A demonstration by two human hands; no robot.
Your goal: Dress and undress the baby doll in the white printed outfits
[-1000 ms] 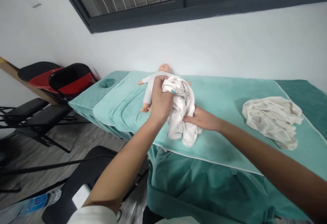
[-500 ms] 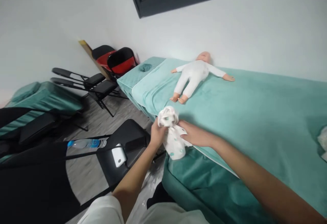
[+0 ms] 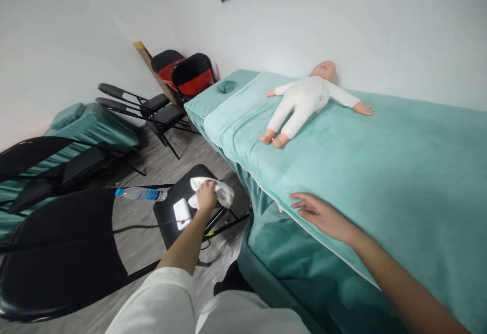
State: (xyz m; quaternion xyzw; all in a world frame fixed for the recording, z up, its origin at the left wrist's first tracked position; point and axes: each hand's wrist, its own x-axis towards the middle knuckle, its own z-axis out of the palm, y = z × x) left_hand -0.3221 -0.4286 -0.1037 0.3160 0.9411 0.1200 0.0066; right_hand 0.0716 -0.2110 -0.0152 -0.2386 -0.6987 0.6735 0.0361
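A black chair [image 3: 68,268] fills the lower left, with a blue-capped bottle [image 3: 140,193] lying on its side by the seat's edge. A small white box [image 3: 181,214] rests on the seat. Just beyond it, the left hand [image 3: 207,196] is closed around a bunched white cloth [image 3: 225,195], holding it over the seat. Farther right, a doll [image 3: 303,98] lies on its back on the green bed [image 3: 414,171]. The right hand [image 3: 319,216], fingers loosely spread and holding nothing, is at the bed's near edge; whether it touches, I cannot tell.
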